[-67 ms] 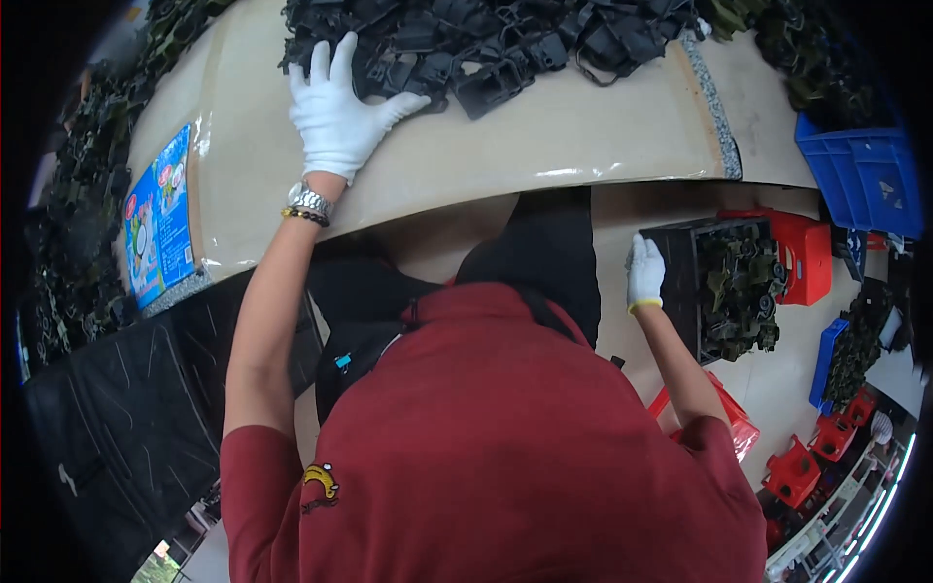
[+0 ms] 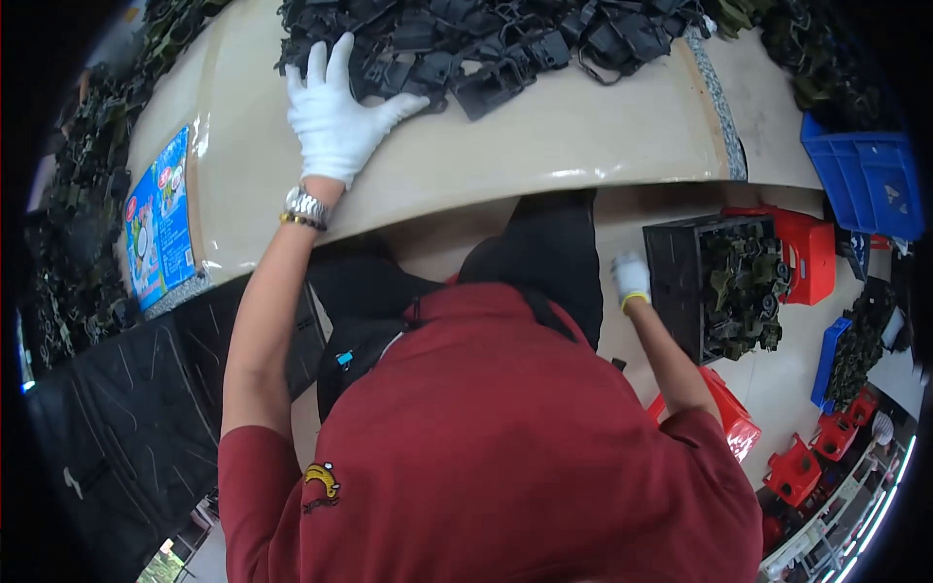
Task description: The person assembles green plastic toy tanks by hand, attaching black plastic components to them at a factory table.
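My left hand [image 2: 335, 126], in a white glove, lies on the tabletop [image 2: 544, 136] with fingers and thumb spread. Its fingertips and thumb reach the near edge of a heap of black plastic parts [image 2: 515, 63], and nothing is held in it. My right hand [image 2: 632, 278], also white-gloved with a yellow cuff, is lowered below the table's edge, beside a black crate [image 2: 673, 282]. Dark green and black vehicle-like pieces [image 2: 743, 291] fill that crate. The right hand's fingers are blurred, and no object shows in them.
Red plastic stools [image 2: 805, 257] stand beyond the crate, with another red stool [image 2: 724, 413] near my right arm. A blue crate [image 2: 865, 180] sits at the far right. Dark crates [image 2: 126, 418] are at left, below a blue printed sheet [image 2: 160, 219] on the table.
My right hand has moved slightly left and down, away from the black crate, and looks more drawn in. My left hand stays in place on the table.
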The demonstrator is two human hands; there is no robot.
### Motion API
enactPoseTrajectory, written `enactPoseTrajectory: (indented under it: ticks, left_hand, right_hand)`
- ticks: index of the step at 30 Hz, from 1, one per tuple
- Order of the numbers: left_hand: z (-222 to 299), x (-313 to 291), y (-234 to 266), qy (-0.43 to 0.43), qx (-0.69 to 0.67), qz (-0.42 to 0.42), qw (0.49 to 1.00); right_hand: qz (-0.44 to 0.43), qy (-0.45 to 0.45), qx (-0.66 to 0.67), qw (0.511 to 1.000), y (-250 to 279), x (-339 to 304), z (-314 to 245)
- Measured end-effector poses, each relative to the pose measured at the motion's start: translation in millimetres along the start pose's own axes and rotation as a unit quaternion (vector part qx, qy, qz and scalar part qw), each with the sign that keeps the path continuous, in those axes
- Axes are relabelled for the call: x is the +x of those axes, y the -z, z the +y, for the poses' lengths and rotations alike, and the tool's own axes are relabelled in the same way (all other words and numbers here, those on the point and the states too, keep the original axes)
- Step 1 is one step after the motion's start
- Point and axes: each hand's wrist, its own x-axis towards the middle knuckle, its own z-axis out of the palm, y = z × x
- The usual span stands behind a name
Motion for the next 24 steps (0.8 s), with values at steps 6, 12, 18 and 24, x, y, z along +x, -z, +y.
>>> enactPoseTrajectory:
  ticks: [6, 12, 18, 24]
  left_hand:
    - [1, -12, -2, 0.041, -0.037, -0.113, 0.992]
    - [-7, -27, 10, 0.080, -0.044, -0.149, 0.985]
    - [-11, -23, -3, 0.069, -0.045, -0.142, 0.986]
    - [-5, -13, 0, 0.071, -0.089, -0.045, 0.992]
  right_hand:
    - [-0.104, 0.053, -0.141, 0.983, -2, 154, -22]
    - [-0.123, 0.048, -0.104, 0.986, 25, 237, -29]
    - [-0.187, 0.025, -0.070, 0.980, -17, 187, 10]
    - [-0.241, 0.024, -0.060, 0.968, -75, 91, 51]
